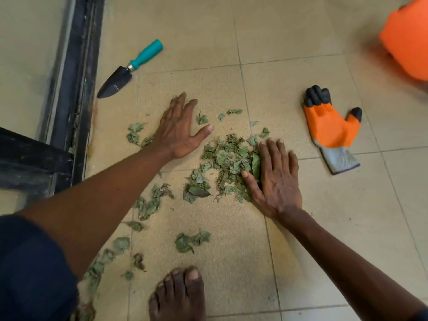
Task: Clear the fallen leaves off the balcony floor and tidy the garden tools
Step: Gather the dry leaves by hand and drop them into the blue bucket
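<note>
Closest to me is my dark sleeve (30,269) at the lower left, with my bare foot (177,295) right of it, below both hands. Out beyond my left hand (178,130) lies the trowel (129,69), its blade toward the black door track (74,72), untouched. A trail of stray leaves (148,205) runs beside and behind that forearm. The left hand lies flat on the floor tiles (301,251), fingers straight and spread, holding nothing. Between my two hands sits the main leaf pile (229,158). My right hand (275,179) is flat and empty too, its thumb edge pressed into the pile. To sweep well, I judge I should keep both palms low on the tile, reach the left hand out past the strays first, then draw the hands together so nothing slips under the fingers, cupping only once the heap is tight. Outside my right hand lies an orange glove (331,133), apart from the leaves. Farther up, something orange (407,38) is too blurred to name.
</note>
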Demonstrator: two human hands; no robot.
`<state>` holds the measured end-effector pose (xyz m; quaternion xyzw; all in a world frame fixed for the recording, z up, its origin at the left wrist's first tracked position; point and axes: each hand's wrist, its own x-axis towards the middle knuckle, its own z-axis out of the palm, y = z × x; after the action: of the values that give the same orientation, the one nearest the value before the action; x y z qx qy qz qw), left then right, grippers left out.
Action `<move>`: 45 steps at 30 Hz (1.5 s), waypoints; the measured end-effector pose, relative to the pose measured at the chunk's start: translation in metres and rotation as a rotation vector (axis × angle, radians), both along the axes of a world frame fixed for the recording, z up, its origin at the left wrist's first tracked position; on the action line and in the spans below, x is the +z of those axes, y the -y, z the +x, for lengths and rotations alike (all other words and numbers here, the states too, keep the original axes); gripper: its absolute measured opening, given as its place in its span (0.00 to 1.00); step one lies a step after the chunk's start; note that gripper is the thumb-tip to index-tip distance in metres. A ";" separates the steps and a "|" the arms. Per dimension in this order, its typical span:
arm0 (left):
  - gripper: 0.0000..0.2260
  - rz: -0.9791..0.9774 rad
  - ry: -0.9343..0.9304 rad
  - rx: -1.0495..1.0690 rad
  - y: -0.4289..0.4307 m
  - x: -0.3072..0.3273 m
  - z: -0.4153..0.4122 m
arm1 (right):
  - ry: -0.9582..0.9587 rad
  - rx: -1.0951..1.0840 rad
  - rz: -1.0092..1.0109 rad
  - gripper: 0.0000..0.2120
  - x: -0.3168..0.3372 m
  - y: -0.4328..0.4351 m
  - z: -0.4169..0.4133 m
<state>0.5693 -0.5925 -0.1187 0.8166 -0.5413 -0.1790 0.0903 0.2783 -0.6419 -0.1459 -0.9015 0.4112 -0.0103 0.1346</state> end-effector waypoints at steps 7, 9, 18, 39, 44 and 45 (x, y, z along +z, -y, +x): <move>0.43 0.206 0.117 -0.508 0.043 0.001 -0.044 | 0.051 -0.007 0.029 0.39 0.001 0.003 -0.002; 0.40 0.163 0.088 -0.614 0.028 0.000 -0.063 | 0.088 -0.009 0.039 0.38 0.000 0.004 -0.003; 0.31 -0.259 -0.029 -0.097 -0.084 0.004 -0.079 | 0.359 -0.088 0.082 0.36 0.008 0.045 0.015; 0.30 -0.246 -0.240 -0.120 -0.033 -0.023 -0.136 | 0.567 0.026 0.287 0.32 0.014 -0.020 0.035; 0.23 -0.487 -0.798 0.336 -0.006 -0.003 -0.175 | 1.250 -0.485 0.845 0.26 0.031 -0.026 0.056; 0.21 -0.514 -0.889 0.442 0.002 0.002 -0.177 | 1.359 -0.607 0.986 0.25 0.036 -0.023 0.060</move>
<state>0.3921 -0.5944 -0.1166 0.7083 -0.2933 -0.3453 0.5414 0.3382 -0.6190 -0.1100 -0.3928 0.4212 -0.3997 0.7132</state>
